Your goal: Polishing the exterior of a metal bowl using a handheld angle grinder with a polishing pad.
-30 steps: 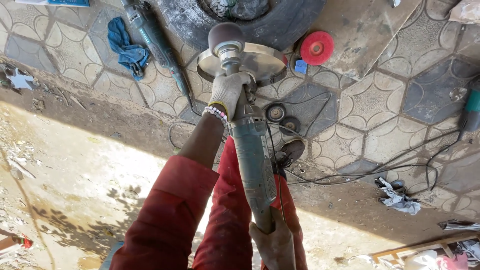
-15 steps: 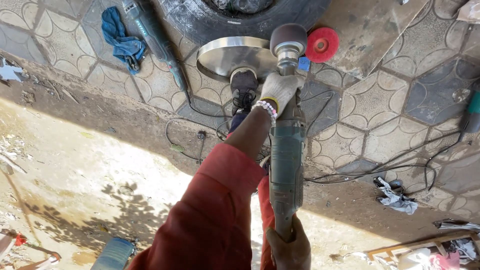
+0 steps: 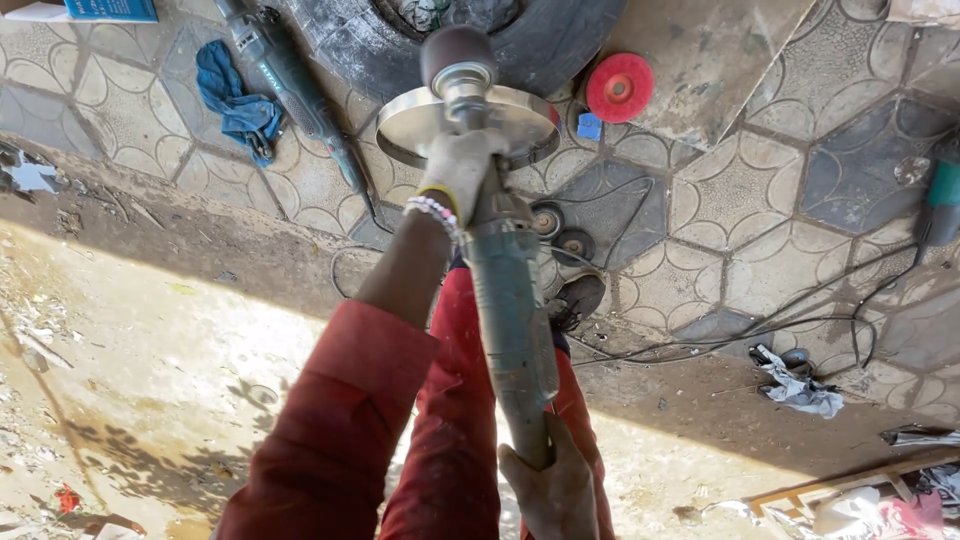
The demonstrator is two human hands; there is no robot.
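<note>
The person holds a long grey-green power polisher point(image 3: 508, 300) in both hands, pointing away from the body, with its dark drum head point(image 3: 458, 55) at the far end. The left hand point(image 3: 455, 175) closes around the neck of the tool just behind the drum, and its grip is tight on the metal there; a bead bracelet sits on this wrist. The right hand point(image 3: 550, 490) wraps the rear end of the body, near the bottom of the view, and its grip is also closed on the tool. Directly under the drum lies a round shiny metal disc point(image 3: 410, 120), and the drum looks to be touching or very near its far rim, but the contact itself cannot be told. The tool seems heavy and stiff, with most weight at the front, so two holds far apart, one at the neck and one at the tail, probably give the best control. The disc seems rigid, smooth and likely slippery, and it could slide if it is pushed from the side. Beyond the disc is a black tyre point(image 3: 560, 40); to the right of the disc lies a red abrasive wheel point(image 3: 620, 87); to the left of the disc are a second grinder point(image 3: 290, 80) and a blue rag point(image 3: 235, 100) on the patterned paving point(image 3: 760, 200).
</note>
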